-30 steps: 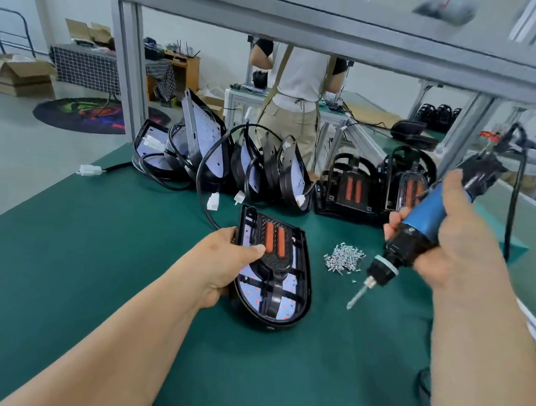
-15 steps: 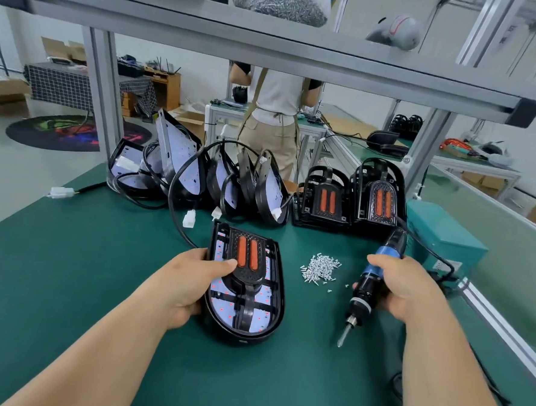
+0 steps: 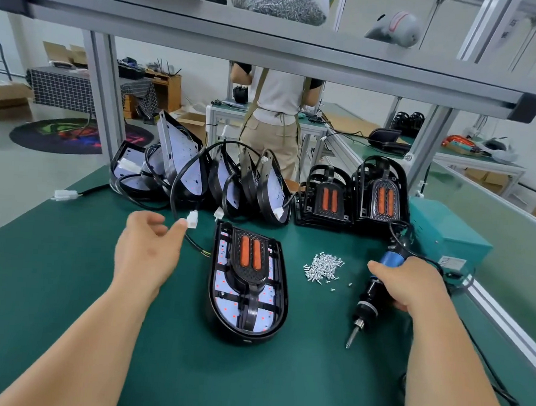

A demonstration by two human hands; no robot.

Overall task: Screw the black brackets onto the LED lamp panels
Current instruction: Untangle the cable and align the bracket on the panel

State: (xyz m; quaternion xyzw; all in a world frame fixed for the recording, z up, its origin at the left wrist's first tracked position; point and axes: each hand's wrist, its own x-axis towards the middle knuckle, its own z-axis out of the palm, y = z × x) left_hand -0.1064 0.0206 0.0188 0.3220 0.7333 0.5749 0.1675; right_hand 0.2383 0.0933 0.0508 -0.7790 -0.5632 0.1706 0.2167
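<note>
An LED lamp panel (image 3: 222,306) lies flat on the green mat in front of me, with a black bracket (image 3: 250,264) carrying two orange strips on top of it. My left hand (image 3: 146,252) hovers left of the panel, fingers apart, holding nothing; its fingertips are near a white cable connector (image 3: 192,219). My right hand (image 3: 412,290) grips a blue and black electric screwdriver (image 3: 372,298), bit pointing down toward the mat, right of the panel. A small heap of silver screws (image 3: 323,266) lies between panel and screwdriver.
Several lamp panels with black cables (image 3: 199,173) lean in a row at the back. Two stacks of black brackets (image 3: 351,198) stand to their right. A teal box (image 3: 446,235) sits at the right edge. A person (image 3: 278,122) stands beyond the bench under the aluminium frame (image 3: 270,49).
My left hand has let go of the lamp panel and moved left and up toward the cable connector. My right hand has lowered the screwdriver toward the mat.
</note>
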